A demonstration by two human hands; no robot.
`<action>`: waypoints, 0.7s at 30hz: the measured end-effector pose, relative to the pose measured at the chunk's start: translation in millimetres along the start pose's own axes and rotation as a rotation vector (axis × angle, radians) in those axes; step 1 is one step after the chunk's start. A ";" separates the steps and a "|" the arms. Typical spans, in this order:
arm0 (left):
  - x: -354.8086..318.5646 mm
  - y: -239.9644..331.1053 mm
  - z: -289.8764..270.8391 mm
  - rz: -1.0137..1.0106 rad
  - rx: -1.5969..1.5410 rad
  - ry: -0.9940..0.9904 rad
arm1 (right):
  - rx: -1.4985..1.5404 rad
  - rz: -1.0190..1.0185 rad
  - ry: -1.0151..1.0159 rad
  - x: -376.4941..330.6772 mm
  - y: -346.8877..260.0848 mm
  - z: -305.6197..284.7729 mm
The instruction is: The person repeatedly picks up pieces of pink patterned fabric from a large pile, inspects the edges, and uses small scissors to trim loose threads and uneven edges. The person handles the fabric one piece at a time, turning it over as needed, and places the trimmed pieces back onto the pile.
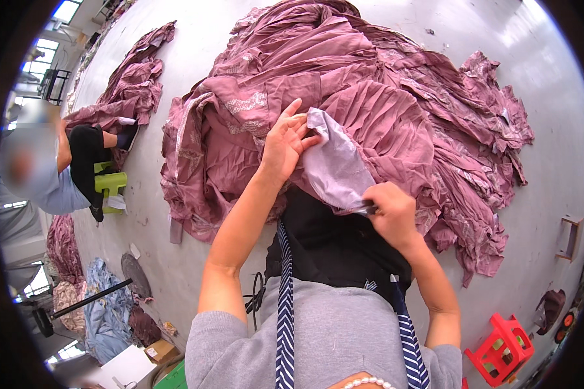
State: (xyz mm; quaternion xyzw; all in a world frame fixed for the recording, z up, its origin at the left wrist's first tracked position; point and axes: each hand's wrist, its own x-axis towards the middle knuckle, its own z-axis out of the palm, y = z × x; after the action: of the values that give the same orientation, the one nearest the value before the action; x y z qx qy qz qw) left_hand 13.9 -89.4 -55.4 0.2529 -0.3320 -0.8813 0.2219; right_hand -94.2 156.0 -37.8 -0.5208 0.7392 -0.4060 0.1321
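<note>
Floor [555, 162] of pale grey spread around the work, with the widest bare stretch lying to the right of the cloth and a narrower strip on the left. Over its middle sprawled a great heap of mauve fabric [392, 126], its near edge running up against the person's black-covered lap [331, 227] and its ragged right edge trailing toward that bare stretch. Past the left strip, well apart from the heap, sat a co-worker [42, 172] in a light blue top, with a smaller mauve pile [133, 84] alongside. Lower down on the left lay a bundle of pale blue cloth [104, 311], and at lower right stood a red stool [503, 350], clear of the person's right elbow.

At the heap's near side, just above the lap, a pale lilac flap [336, 162] stretched slantwise between the two hands. The left hand [285, 139] was at its upper edge, palm turned up and fingers partly spread and touching the cloth; whether that grip pinched it could not be told. The right hand [392, 211] had its grip closed on the lower right corner, where a small dark thing [370, 207], too little shown to identify, sat at the fingertips.
</note>
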 end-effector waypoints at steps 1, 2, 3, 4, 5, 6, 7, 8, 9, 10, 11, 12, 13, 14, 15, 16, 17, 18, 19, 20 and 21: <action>1.7 0.4 -6.5 0.013 0.044 0.029 | 0.280 0.241 0.008 5.6 -5.8 -11.6; 3.6 0.0 -9.4 0.020 0.085 0.049 | 0.552 0.486 0.021 8.4 -5.5 -19.8; 1.1 1.3 -7.1 0.017 0.088 0.031 | 0.700 0.545 0.169 11.0 3.3 -25.3; -1.7 0.7 -4.4 0.022 0.053 -0.007 | 0.847 0.600 0.321 14.0 14.2 -30.3; -4.3 0.8 -0.4 0.023 0.083 0.007 | 0.971 0.521 0.408 16.8 24.8 -27.7; -5.8 0.6 3.3 0.023 0.114 0.021 | 0.972 0.588 0.475 15.1 29.4 -28.4; -5.6 -0.4 5.9 0.027 0.140 0.016 | 0.956 0.607 0.473 13.5 34.9 -29.2; -6.2 -0.6 6.8 0.035 0.168 0.017 | 0.944 0.625 0.465 11.7 40.4 -29.7; -7.1 -1.6 7.2 0.043 0.196 0.018 | 0.980 0.664 0.435 8.5 42.5 -32.1; -9.1 -4.1 7.6 0.070 0.254 0.025 | 1.014 0.702 0.405 4.4 43.4 -34.4; -11.4 -7.0 8.9 0.097 0.315 0.029 | 1.050 0.739 0.377 2.5 43.7 -35.5; -13.2 -9.9 10.0 0.125 0.375 0.033 | 0.938 0.688 0.384 3.4 43.3 -35.5; -13.7 -12.9 10.3 0.152 0.455 0.006 | 0.827 0.637 0.390 5.7 42.3 -35.1; -17.1 -15.9 12.5 0.185 0.551 -0.005 | 0.717 0.586 0.394 7.5 42.1 -33.8; -21.5 -18.2 16.1 0.200 0.611 -0.022 | 0.665 0.576 0.396 10.2 41.0 -33.1; -24.4 -19.8 21.0 0.216 0.671 -0.039 | 0.550 0.493 0.403 13.7 37.6 -31.8; -26.8 -23.7 20.1 0.241 0.707 -0.033 | 0.442 0.408 0.399 21.9 26.0 -29.4; -27.3 -25.9 22.1 0.264 0.750 -0.014 | 0.328 0.324 0.401 27.2 18.7 -28.1; -28.7 -27.6 24.1 0.287 0.793 0.006 | 0.273 0.334 0.339 28.4 17.3 -26.3; -29.3 -29.3 27.5 0.311 0.835 0.021 | 0.343 0.385 0.389 30.1 18.7 -27.0; -31.3 -30.8 33.6 0.424 0.882 0.060 | 0.413 0.436 0.438 33.2 21.0 -28.0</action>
State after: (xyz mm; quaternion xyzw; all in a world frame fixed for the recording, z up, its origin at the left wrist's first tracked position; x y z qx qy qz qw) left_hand 11.3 -35.0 -45.6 0.2746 -0.7112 -0.5845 0.2778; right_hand -139.5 142.5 -28.0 -0.2143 0.7460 -0.6108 0.1564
